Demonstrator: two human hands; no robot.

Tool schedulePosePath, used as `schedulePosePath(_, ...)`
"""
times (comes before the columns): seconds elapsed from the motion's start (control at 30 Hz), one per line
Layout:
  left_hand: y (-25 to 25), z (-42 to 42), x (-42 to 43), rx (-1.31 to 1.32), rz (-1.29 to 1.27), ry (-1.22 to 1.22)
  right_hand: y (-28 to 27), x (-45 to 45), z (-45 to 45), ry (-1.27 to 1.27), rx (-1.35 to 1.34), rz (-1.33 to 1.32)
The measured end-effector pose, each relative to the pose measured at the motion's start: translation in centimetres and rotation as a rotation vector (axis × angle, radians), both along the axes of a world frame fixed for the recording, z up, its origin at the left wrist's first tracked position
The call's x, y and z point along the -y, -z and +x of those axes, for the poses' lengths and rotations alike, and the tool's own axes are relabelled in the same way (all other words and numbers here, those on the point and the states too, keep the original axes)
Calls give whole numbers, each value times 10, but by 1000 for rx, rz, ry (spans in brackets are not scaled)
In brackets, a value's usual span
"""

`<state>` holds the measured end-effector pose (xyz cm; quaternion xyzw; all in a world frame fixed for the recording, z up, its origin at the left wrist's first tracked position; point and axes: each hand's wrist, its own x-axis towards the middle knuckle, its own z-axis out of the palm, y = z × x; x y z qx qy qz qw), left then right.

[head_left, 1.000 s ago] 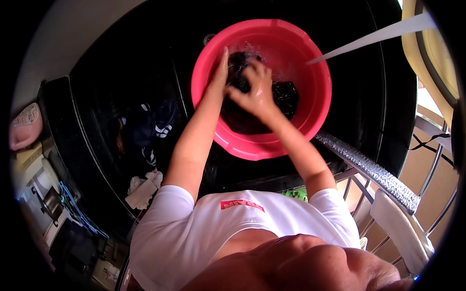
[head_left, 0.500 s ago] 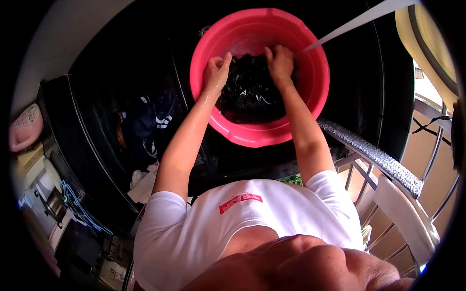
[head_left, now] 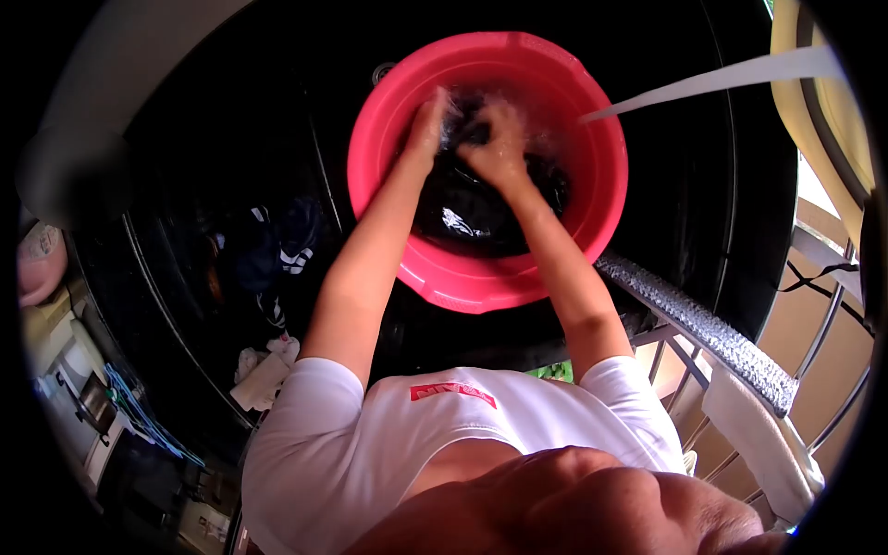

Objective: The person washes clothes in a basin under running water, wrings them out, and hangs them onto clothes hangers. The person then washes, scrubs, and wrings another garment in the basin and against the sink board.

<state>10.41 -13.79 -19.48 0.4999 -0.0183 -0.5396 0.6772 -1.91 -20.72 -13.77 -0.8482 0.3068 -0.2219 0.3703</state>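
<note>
A pink-red plastic basin (head_left: 462, 294) holds splashing water and a dark, wet cloth (head_left: 462, 211), bunched up and shiny. My left hand (head_left: 428, 128) is inside the basin at the cloth's left side, its fingers smeared by motion and splashes. Close beside it, my right hand (head_left: 500, 146) is curled over the top of the cloth, with a dark fold between thumb and fingers; its fingertips are blurred. What kind of garment the cloth is cannot be made out.
A pale strip or stream (head_left: 712, 85) reaches the basin's right rim. Dark blue clothing with white marks (head_left: 268, 245) lies on the black surface at left, near white cloth (head_left: 266, 372). A railing with a grey fuzzy cover (head_left: 703, 301) stands right; a pink jug (head_left: 43, 264) is far left.
My right hand has moved left, closer to my left hand, and its fingers have curled in. Water now splashes around both hands. The view has shifted slightly.
</note>
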Motion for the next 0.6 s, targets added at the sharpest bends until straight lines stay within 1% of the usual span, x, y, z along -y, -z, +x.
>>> schedulePosePath(0.03, -10, -2, -10, -177, 47, 1, -17, -15, -3, -31, -4, -34)
schedulePosePath(0.07, -66, -5, -18, -348, 90, 0, -55, -37, 0, -64, -2, -73)
schedulePosePath(0.1, -79, -6, -20, -512, -28, 33, -67, -52, 3, -59, 31, -159)
schedulePosePath(0.13, -72, -5, -20, -485, -15, -1, -73, -62, 7, -51, 60, -240)
schedulePosePath(0.17, -70, -7, -25, -384, -97, 6, -78, -65, 12, -35, 89, -220)
schedulePosePath(0.2, -66, -10, -32, -282, -178, 11, -75, -60, 18, -55, 126, -274)
schedulePosePath(0.23, -61, -12, -41, -154, -256, -92, -67, -53, 28, -5, 169, -233)
schedulePosePath(0.27, -51, -16, -45, -154, -247, -94, -57, -46, 38, 49, 206, -188)
schedulePosePath(0.33, -34, -26, -44, -96, 249, -92, -47, -13, 39, 277, 62, 795)
schedulePosePath(0.37, -61, -44, -46, -206, 288, -72, -30, 10, 30, 202, -88, 846)
schedulePosePath(0.4, -75, -60, -55, 107, 432, 117, -12, 24, 9, 123, -233, 894)
schedulePosePath(0.43, -92, -80, -65, 459, 478, 313, -1, 29, -16, -58, -380, 675)
schedulePosePath(0.47, -102, -97, -73, 723, 416, 471, 3, 30, -38, -238, -524, 449)
schedulePosePath(0.5, -123, -109, -77, 835, 422, 693, -7, 27, -53, -348, -691, 351)
schedulePosePath(0.53, -151, -123, -80, 927, 435, 725, -22, 18, -67, -452, -856, 250)
schedulePosePath(0.57, -158, -133, -81, 1024, 399, 749, -71, -1, -66, -492, -1075, 49)
schedulePosePath(0.6, -171, -138, -83, 1113, 352, 791, -66, -6, -70, -487, -1068, 38)
